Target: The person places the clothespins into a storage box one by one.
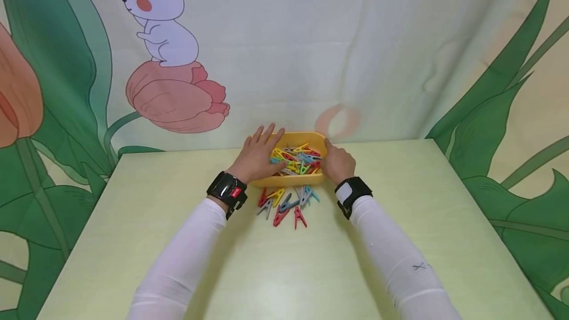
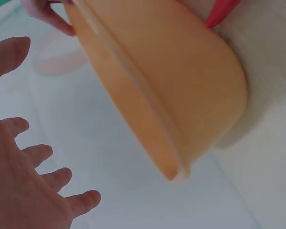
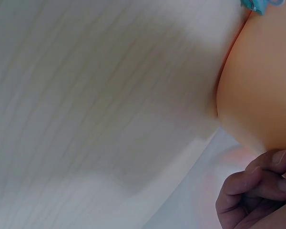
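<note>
A yellow-orange plastic tub holds a heap of coloured clothespins at the far side of the table. My right hand grips the tub's right end, thumb over the rim and fingers curled beneath, as the right wrist view shows. Over the tub's left end hovers my left hand, its fingers straight and spread. In the left wrist view those fingers stand apart from the tub wall. Several loose clothespins, red, yellow, grey and blue, lie on the table just in front of the tub.
A pale wood-grain table runs under both arms. Right behind its back edge hangs a printed curtain with a rabbit and flowers. Each wrist wears a black strapped device, the left one close to the tub's front left corner.
</note>
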`<state>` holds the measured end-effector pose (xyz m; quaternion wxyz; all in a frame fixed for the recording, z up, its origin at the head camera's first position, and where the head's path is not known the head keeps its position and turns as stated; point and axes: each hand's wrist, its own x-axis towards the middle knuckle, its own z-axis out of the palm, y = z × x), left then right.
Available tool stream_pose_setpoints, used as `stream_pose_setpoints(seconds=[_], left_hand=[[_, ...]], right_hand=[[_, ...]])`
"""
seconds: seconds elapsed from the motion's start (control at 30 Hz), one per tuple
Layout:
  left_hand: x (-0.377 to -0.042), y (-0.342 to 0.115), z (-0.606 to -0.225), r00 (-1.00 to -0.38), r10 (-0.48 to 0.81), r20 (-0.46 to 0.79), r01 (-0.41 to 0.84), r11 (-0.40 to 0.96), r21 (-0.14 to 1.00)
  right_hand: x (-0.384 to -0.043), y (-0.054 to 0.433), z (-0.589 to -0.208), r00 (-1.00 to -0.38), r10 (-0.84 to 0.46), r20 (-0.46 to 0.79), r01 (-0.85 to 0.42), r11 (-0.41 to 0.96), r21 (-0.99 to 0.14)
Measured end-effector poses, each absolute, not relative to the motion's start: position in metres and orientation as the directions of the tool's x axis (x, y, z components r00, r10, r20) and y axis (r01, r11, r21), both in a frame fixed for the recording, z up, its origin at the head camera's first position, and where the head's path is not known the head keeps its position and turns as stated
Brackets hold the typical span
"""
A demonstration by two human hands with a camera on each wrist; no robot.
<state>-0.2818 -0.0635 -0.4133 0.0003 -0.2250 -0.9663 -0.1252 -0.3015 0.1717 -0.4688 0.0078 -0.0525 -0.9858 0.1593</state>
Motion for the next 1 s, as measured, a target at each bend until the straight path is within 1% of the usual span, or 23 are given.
stream_pose_setpoints(seconds=[0.1, 0.23, 0.37, 0.5, 0.6, 0.7, 0.8, 1.0], left_hand=[[-0.269, -0.061, -0.406, -0.879, 0.466, 0.097, 0.476, 0.852, 0.220], [-0.241, -0.059, -0.401, -0.832, 0.535, 0.144, 0.554, 0.811, 0.189], [-0.210, -0.057, -0.401, -0.804, 0.581, 0.128, 0.594, 0.781, 0.190], [-0.188, -0.056, -0.415, -0.788, 0.609, 0.094, 0.616, 0.772, 0.156], [-0.181, -0.057, -0.434, -0.785, 0.617, 0.048, 0.617, 0.775, 0.136], [-0.181, -0.058, -0.454, -0.798, 0.602, -0.025, 0.593, 0.792, 0.147], [-0.184, -0.057, -0.468, -0.801, 0.596, -0.062, 0.582, 0.799, 0.153], [-0.186, -0.057, -0.476, -0.773, 0.630, -0.079, 0.616, 0.774, 0.144]], right_hand=[[-0.302, 0.172, -0.469, -0.994, 0.111, -0.012, 0.109, 0.944, -0.313], [-0.302, 0.172, -0.470, -0.993, 0.116, -0.034, 0.121, 0.941, -0.316], [-0.304, 0.171, -0.470, -0.992, 0.119, -0.043, 0.126, 0.938, -0.323], [-0.305, 0.171, -0.469, -0.992, 0.118, -0.048, 0.127, 0.936, -0.328], [-0.306, 0.170, -0.468, -0.991, 0.120, -0.055, 0.132, 0.936, -0.327], [-0.307, 0.170, -0.468, -0.990, 0.126, -0.059, 0.138, 0.937, -0.322], [-0.307, 0.170, -0.468, -0.990, 0.130, -0.058, 0.142, 0.938, -0.316], [-0.307, 0.170, -0.470, -0.989, 0.130, -0.067, 0.145, 0.938, -0.314]])
